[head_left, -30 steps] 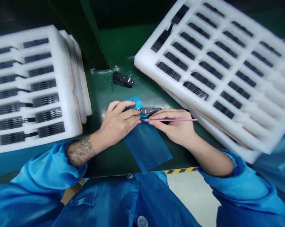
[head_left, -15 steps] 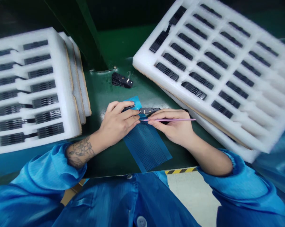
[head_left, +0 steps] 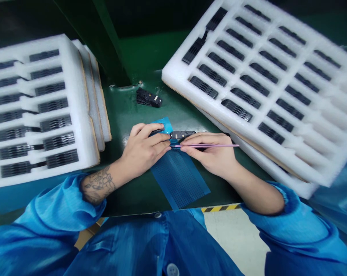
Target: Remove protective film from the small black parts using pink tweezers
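Note:
My left hand (head_left: pixel 146 145) is closed on a black plastic part, part of which shows between its fingers. The part's pale-marked end (head_left: pixel 182 134) sticks out to the right, under the fingertips of my right hand (head_left: pixel 212 151). That right hand pinches thin pink tweezers (head_left: pixel 210 145), their tips beside my left thumb. Below both hands lies a blue sheet (head_left: pixel 182 180) with rows of small dark dots. The contact between the tweezer tips and the part is hidden by fingers.
A small stack of black parts (head_left: pixel 149 97) lies behind my hands on the green table (head_left: pixel 127 195). White foam trays (head_left: pixel 90 153) holding black parts are piled at the left. More foam trays (head_left: pixel 173 73) stand tilted at the right. A green post (head_left: pixel 104 42) rises at the back.

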Demonstrator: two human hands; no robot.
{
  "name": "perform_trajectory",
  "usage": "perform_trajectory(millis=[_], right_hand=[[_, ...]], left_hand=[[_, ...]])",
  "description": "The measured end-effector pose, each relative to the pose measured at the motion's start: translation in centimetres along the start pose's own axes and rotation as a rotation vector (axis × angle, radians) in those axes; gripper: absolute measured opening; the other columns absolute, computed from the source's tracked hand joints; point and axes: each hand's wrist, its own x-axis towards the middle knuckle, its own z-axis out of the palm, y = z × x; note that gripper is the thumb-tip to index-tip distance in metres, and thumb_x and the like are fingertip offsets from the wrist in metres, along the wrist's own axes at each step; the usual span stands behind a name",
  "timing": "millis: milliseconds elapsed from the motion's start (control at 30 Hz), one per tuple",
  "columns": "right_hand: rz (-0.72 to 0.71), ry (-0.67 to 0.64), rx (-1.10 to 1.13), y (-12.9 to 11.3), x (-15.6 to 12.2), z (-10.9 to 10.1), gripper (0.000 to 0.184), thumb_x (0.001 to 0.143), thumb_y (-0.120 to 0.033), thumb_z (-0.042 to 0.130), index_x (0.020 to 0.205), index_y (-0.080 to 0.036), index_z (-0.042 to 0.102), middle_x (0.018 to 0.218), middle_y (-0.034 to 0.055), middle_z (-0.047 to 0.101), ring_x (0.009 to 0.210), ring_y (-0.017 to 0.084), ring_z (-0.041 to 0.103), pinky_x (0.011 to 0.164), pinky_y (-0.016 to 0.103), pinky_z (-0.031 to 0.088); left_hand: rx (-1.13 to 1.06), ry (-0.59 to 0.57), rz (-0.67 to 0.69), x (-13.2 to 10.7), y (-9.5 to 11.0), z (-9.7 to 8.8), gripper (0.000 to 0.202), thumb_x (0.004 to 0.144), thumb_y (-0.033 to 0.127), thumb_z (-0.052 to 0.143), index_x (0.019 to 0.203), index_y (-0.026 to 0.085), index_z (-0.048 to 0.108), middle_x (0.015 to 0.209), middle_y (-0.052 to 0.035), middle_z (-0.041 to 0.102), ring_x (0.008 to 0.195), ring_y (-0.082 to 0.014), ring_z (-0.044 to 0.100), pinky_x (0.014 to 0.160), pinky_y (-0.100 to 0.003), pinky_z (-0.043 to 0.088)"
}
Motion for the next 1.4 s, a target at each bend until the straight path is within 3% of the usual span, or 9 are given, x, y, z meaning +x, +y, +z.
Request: perform_trajectory(millis=[1400], right_hand=[[0.001, 0.006, 0.015, -0.04, -0.08, -0.06, 0.009, 0.08, -0.02, 0.083, 0.088, -0.022, 0.081, 0.089, 0.0036, 0.08, 0.081, 0.018, 0.076, 0.08, 0.032, 0.062]], left_hand=[[0.034, 0.051, 0.046, -0.02, -0.03, 0.07, 0.012, 0.098, 0.03, 0.064, 0.101, 0.024, 0.075, 0.11, 0.0043, 0.076, 0.123, -0.0212, 0.057, 0.096, -0.04, 0.035]])
